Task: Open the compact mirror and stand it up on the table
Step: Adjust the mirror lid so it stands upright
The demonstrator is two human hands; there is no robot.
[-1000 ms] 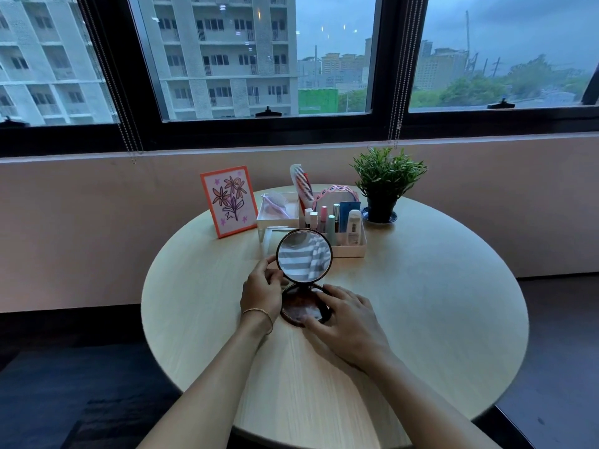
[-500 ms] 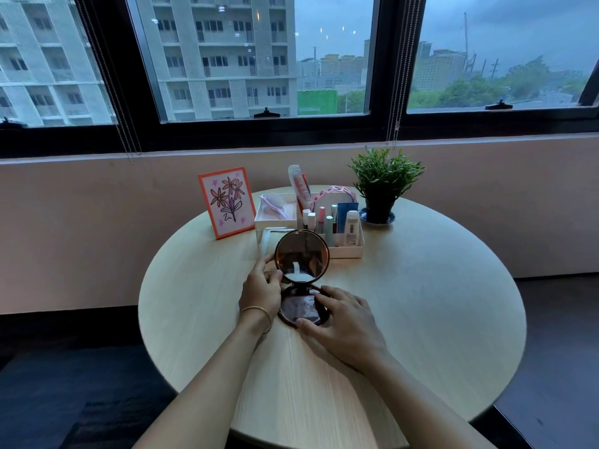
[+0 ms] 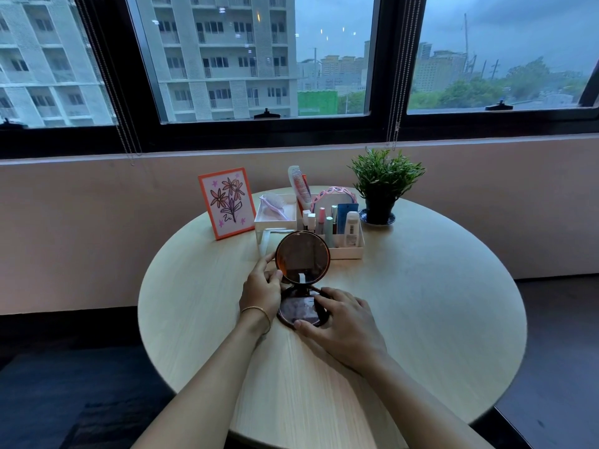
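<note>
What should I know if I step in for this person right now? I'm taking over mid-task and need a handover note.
Left hand: fingers pinch the left rim of the raised lid.
Right hand: rests on the base half, fingers over its right edge, holding it down.
Compact mirror: open, base flat on the round table, lid upright facing the person, just in front of the white organiser.
Done: mirror opened and set on the table.
Left: settle the lid angle, then let go with both hands and check that it stands by itself.
</note>
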